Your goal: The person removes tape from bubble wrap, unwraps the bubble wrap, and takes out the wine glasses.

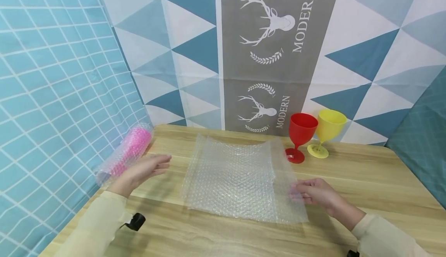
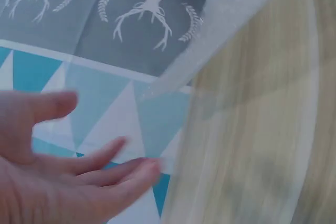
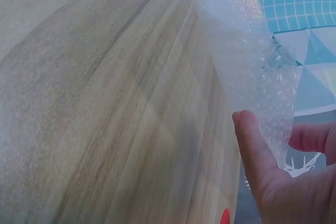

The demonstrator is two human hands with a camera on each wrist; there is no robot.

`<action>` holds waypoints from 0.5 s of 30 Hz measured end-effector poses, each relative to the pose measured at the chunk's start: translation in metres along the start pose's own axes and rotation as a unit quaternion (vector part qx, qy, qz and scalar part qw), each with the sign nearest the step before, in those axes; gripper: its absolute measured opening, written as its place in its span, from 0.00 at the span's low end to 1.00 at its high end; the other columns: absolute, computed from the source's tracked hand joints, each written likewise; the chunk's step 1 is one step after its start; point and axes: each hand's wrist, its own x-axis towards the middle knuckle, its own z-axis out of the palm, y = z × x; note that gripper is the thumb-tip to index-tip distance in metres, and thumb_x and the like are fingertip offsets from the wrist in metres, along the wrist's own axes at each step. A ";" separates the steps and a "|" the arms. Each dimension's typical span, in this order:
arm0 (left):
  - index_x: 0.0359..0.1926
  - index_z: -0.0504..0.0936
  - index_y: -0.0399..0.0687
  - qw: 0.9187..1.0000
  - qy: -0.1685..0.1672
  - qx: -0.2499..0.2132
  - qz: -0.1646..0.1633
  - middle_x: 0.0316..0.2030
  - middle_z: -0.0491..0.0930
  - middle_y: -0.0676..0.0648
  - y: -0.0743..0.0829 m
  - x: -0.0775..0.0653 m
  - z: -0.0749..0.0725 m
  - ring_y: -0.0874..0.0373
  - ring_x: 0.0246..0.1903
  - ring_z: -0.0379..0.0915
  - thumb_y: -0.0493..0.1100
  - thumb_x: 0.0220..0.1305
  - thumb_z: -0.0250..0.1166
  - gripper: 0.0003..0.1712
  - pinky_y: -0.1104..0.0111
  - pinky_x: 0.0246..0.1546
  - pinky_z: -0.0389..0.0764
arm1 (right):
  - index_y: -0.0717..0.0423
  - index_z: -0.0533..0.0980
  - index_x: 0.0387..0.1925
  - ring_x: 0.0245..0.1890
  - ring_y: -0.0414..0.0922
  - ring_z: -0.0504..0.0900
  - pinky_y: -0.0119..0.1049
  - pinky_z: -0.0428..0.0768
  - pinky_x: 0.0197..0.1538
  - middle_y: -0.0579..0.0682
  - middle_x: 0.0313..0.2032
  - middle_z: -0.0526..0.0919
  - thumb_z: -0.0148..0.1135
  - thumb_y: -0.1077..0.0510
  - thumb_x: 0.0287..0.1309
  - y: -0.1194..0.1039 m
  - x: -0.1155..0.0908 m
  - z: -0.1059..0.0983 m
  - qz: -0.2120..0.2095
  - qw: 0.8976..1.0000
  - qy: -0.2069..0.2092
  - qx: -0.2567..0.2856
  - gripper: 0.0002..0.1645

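Observation:
A clear bubble wrap sheet (image 1: 237, 175) with a plain strip along its right side spreads over the middle of the wooden table. My right hand (image 1: 318, 195) pinches its right edge; in the right wrist view the thumb (image 3: 257, 150) lies on one face of the bubble wrap (image 3: 247, 51) and fingers reach the other. Left of the sheet, my left hand (image 1: 144, 172) is held in the air with fingers extended, apart from the wrap. The left wrist view shows nothing between the fingers of that left hand (image 2: 79, 166).
A pink item rolled in bubble wrap (image 1: 130, 150) lies at the left edge by the blue gridded cloth (image 1: 52, 94). At the back right stand a red goblet (image 1: 302, 133) and a yellow goblet (image 1: 329, 127), close together before the patterned cloth backdrop (image 1: 265, 55).

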 end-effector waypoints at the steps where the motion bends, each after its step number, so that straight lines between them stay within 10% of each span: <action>1: 0.70 0.50 0.24 1.000 0.026 0.007 0.002 0.71 0.49 0.26 0.001 0.000 -0.003 0.32 0.70 0.50 0.51 0.75 0.43 0.37 0.49 0.72 0.59 | 0.81 0.66 0.56 0.42 0.40 0.87 0.35 0.85 0.50 0.52 0.43 0.87 0.56 0.56 0.66 -0.001 0.000 0.000 0.000 1.000 -0.002 0.000 0.31; 9: 0.66 0.64 0.33 0.968 0.236 0.081 0.014 0.67 0.62 0.30 0.000 0.000 -0.034 0.35 0.66 0.58 0.53 0.74 0.44 0.31 0.45 0.68 0.64 | 0.80 0.68 0.55 0.42 0.39 0.87 0.33 0.84 0.50 0.48 0.42 0.87 0.59 0.56 0.64 -0.003 0.002 0.002 -0.002 1.000 -0.010 0.013 0.29; 15: 0.64 0.67 0.34 0.929 0.253 0.269 0.017 0.63 0.63 0.23 -0.025 -0.004 -0.080 0.29 0.54 0.68 0.50 0.73 0.42 0.28 0.41 0.51 0.75 | 0.80 0.67 0.55 0.41 0.37 0.86 0.32 0.84 0.49 0.46 0.40 0.87 0.58 0.58 0.64 -0.003 0.005 0.005 -0.006 1.000 -0.011 0.027 0.29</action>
